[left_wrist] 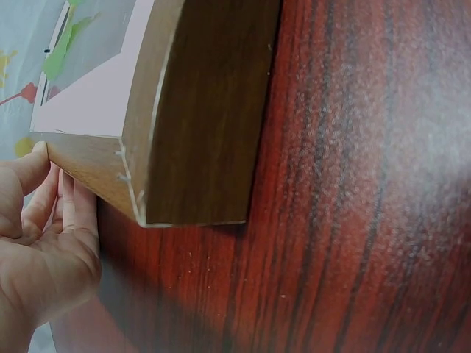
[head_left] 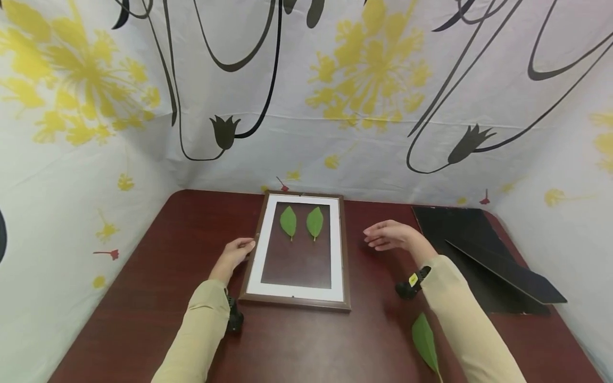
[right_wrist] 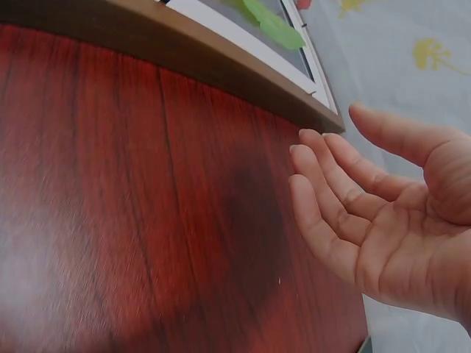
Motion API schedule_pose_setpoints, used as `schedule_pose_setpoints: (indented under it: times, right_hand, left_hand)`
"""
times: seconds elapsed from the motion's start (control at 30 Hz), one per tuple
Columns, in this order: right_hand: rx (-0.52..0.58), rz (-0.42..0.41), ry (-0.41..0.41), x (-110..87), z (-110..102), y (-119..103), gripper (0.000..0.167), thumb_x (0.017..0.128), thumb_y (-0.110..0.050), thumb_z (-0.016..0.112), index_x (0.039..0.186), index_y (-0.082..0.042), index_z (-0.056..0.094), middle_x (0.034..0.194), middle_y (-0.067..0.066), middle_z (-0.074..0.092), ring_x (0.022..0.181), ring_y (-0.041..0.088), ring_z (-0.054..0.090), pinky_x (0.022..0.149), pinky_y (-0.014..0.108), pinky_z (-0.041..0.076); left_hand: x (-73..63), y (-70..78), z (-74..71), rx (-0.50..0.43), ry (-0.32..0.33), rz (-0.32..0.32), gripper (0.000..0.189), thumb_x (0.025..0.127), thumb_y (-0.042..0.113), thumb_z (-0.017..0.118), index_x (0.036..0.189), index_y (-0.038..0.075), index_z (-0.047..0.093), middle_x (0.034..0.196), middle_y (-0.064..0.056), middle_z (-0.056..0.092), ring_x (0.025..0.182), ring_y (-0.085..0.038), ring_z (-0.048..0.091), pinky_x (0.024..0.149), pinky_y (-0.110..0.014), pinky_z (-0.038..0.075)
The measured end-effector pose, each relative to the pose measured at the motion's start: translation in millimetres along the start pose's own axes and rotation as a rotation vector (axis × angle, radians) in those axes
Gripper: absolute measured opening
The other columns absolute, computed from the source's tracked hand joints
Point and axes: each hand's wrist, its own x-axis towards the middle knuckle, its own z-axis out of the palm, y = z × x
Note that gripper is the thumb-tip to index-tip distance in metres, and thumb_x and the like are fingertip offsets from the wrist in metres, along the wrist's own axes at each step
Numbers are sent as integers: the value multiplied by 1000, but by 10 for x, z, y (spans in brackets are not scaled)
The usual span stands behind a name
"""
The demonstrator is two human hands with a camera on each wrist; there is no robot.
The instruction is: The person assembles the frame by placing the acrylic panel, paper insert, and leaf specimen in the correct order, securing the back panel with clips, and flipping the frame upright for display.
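A brown wooden picture frame (head_left: 297,304) with a white mat lies flat on the table. Two green leaves (head_left: 288,221) (head_left: 314,222) are side by side in the upper part of its window. At the frame's left edge is my left hand (head_left: 233,256); in the left wrist view the thumb (left_wrist: 37,158) is on the upper rim and the other fingers are against the side, gripping the edge. My right hand (head_left: 391,235) hovers apart from the frame's right side, palm turned toward it, fingers loosely bent and holding nothing.
A third, larger leaf (head_left: 424,340) lies on the dark red table (head_left: 287,351) near the right forearm. Black boards (head_left: 503,266), one tilted up, are at the right. Patterned white cloth (head_left: 297,96) stands behind and at both sides.
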Motion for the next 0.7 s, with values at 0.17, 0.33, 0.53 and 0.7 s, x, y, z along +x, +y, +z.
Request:
schedule_pose_setpoints:
  times: [0.17, 0.33, 0.53, 0.7]
  right_hand:
    - [-32, 6, -14, -1, -101, 214, 48, 91, -27, 56, 125, 5, 49, 117, 17, 61, 100, 20, 62, 89, 39, 53]
    - [-60, 82, -27, -61, -187, 393, 48, 89, -24, 59, 124, 7, 50, 121, 16, 59, 105, 20, 60, 92, 39, 51]
    - [-67, 74, -90, -222, -276, 644, 43, 90, -22, 58, 121, 7, 53, 116, 14, 62, 103, 20, 61, 89, 39, 53]
    - [-57, 54, -147, -404, -306, 851, 41, 90, -19, 57, 121, 8, 52, 114, 11, 63, 101, 19, 62, 87, 37, 54]
  left_hand:
    - [-10, -14, -24, 12, -1, 4, 41, 96, 19, 47, 131, -1, 44, 131, -22, 45, 121, -32, 45, 103, -41, 42]
    - [-21, -17, -43, 14, -6, -6, 41, 96, 20, 47, 132, 0, 44, 132, -22, 44, 121, -32, 45, 104, -41, 41]
    - [-20, 1, -39, 6, -1, -14, 41, 96, 20, 46, 131, -1, 44, 131, -21, 45, 121, -31, 45, 104, -40, 41]
    - [-16, 25, -18, 2, -17, -14, 42, 96, 20, 46, 133, 0, 43, 133, -21, 43, 122, -31, 44, 104, -39, 41]
